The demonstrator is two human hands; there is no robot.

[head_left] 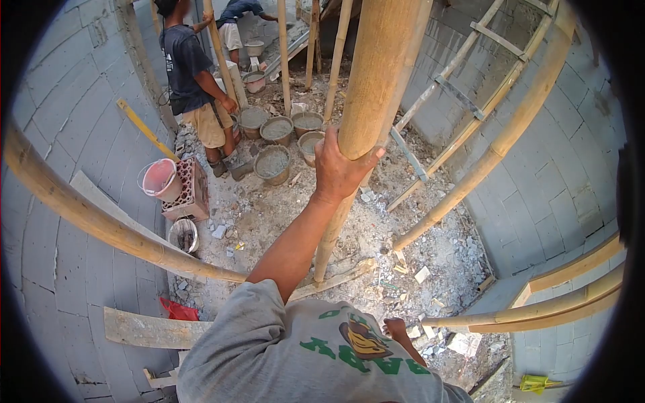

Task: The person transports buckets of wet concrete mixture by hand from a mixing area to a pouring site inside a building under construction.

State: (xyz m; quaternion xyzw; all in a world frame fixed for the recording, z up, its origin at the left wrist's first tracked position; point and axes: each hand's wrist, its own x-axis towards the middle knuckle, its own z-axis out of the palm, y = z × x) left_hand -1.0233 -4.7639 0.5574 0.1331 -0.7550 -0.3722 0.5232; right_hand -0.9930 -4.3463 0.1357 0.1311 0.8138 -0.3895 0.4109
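Note:
My left hand [346, 164] is wrapped round a thick upright bamboo pole [376, 74], thumb on the right side and fingers on the left. The pole's lower part runs down behind my wrist to the rubble floor. Low in the view, beyond the printed front of my grey shirt [336, 342], my right hand [396, 328] is small and partly hidden; its fingers look curled, and anything inside them cannot be made out. It is near the end of a bamboo pole [497, 319] on the right.
Several mortar-filled buckets [272, 164] stand ahead. Two people are at the back left; one [191, 80] holds a pole. A wooden ladder [484, 101] leans at the right wall. At left, a pinkish bucket [161, 178] tops a crate [191, 195]. Bamboo [114, 221] crosses the left side.

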